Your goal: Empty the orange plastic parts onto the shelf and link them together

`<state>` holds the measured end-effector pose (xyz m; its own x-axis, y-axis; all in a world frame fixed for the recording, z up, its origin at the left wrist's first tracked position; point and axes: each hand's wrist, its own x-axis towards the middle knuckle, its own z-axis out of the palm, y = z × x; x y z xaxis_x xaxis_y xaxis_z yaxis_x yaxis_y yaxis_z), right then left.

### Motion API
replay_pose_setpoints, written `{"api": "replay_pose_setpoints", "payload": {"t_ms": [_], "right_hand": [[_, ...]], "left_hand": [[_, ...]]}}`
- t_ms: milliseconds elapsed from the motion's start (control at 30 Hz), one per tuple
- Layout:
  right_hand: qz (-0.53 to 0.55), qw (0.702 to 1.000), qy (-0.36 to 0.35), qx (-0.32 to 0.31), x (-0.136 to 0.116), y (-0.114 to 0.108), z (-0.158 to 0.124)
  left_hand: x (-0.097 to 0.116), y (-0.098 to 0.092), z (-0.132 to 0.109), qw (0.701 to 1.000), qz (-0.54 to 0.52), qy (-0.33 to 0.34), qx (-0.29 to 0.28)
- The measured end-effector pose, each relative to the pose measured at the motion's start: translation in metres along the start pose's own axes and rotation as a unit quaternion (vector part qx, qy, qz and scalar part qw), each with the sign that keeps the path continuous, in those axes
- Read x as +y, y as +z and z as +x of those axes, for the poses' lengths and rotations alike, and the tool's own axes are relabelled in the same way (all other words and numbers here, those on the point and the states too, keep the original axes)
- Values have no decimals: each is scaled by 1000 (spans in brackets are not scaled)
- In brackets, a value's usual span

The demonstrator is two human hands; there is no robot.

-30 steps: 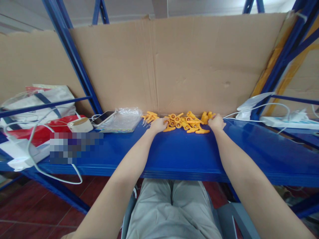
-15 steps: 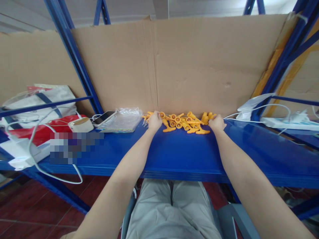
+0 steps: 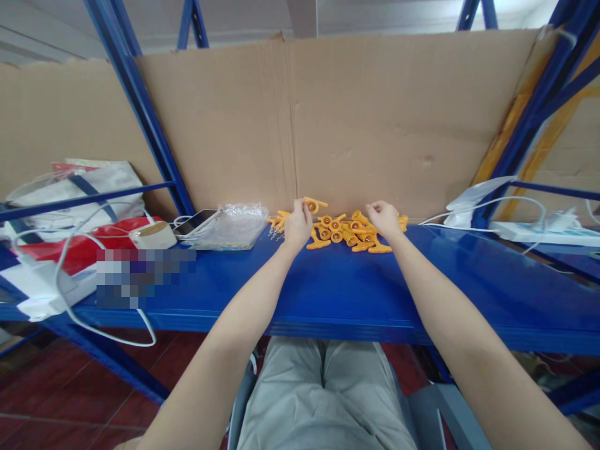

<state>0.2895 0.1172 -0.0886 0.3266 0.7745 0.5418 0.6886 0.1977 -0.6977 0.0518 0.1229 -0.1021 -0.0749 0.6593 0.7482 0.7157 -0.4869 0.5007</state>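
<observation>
A heap of small orange plastic parts (image 3: 347,232) lies at the back of the blue shelf (image 3: 356,287), against the cardboard wall. My left hand (image 3: 299,223) is raised a little above the heap's left side and pinches one orange part (image 3: 313,204) between its fingertips. Over the middle of the heap hovers my right hand (image 3: 383,218), with its fingers curled together; what they hold, if anything, is hidden. More orange parts (image 3: 279,220) lie just left of my left hand.
A clear plastic bag (image 3: 237,225) and a phone (image 3: 197,220) lie left of the heap. Further left are a white round object (image 3: 152,235), red and white packages and white cables. A power strip (image 3: 544,231) with cables sits on the right. Blue rack posts stand on both sides.
My left hand has lifted off the shelf with one orange part pinched in it. My right hand has moved left from the heap's right end to above its middle.
</observation>
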Motion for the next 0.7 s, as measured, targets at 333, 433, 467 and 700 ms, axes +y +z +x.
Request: {"api": "replay_pose_setpoints", "payload": {"t_ms": [333,433,467,700], "right_hand": [[291,914,42,-280,-42,35,-29],[308,906,58,-283,-36,34,-27],[299,911,62,-277,-34,34,-25],[211,950,38,-225,-29,31,-21]], "left_hand": [[10,5,-14,968,1,217,-126],[9,6,-14,953,4,263,-149],[8,7,-14,949,5,278,-152],[-1,18,-11,923,-3,355,-146]]}}
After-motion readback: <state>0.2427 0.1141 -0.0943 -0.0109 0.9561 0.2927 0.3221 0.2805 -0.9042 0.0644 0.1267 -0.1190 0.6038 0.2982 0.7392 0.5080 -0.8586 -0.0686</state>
